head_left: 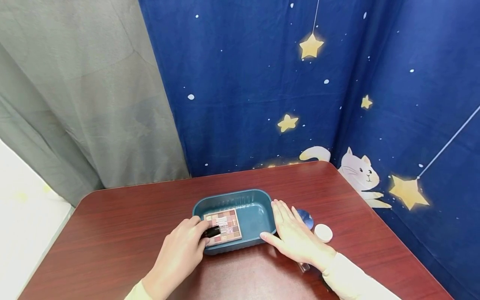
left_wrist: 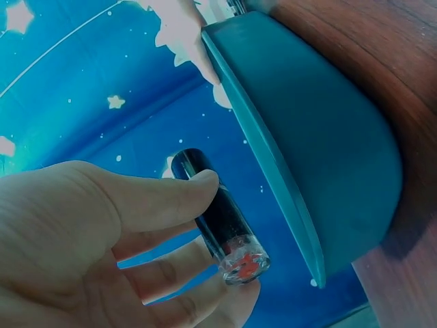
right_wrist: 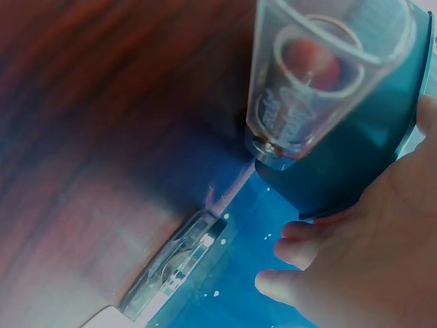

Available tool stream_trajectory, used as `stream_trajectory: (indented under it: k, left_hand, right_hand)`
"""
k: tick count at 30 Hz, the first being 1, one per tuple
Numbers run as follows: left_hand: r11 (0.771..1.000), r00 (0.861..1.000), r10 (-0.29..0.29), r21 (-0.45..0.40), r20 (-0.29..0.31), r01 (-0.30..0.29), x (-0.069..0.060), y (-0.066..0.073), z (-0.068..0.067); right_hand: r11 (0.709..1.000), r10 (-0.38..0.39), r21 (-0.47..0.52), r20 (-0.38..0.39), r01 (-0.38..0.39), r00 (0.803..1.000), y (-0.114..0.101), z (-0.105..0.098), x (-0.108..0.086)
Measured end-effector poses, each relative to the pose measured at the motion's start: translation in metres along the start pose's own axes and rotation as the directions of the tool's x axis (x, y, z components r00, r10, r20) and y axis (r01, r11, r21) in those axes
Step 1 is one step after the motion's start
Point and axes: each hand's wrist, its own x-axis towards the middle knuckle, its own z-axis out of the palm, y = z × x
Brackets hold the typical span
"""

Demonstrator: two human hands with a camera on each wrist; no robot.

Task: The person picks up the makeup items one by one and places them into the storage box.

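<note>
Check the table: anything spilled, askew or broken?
Nothing stands out. The bin stands upright on the table, the palette lies inside, and the left hand pinches the black tube. No spill or damage shows, though the right hand partly hides the blue disc in the head view.

A palette lies left inside the basin on the table.

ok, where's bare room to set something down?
Bare: dark-red wood-grain table left of the left hand; also the right half of the rectangular teal plastic basin, beside the pink square makeup palette. Crowded: right of the basin, with the right hand, round blue item, round white item.
</note>
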Motion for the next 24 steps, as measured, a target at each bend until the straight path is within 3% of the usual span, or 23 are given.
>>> stream_trajectory:
  k: [12, 24]
  left_hand:
    - [0.999, 0.998, 0.044, -0.029, -0.041, -0.045, 0.008, 0.001, 0.011]
    - [0.998, 0.998, 0.06, -0.034, -0.018, -0.061, 0.016, 0.002, 0.019]
  right_hand:
    - [1.0, 0.016, -0.004, 0.029, -0.016, 0.999, 0.0, 0.002, 0.001]
    - [1.0, 0.018, 0.015, 0.021, -0.018, 1.0, 0.001, 0.002, 0.001]
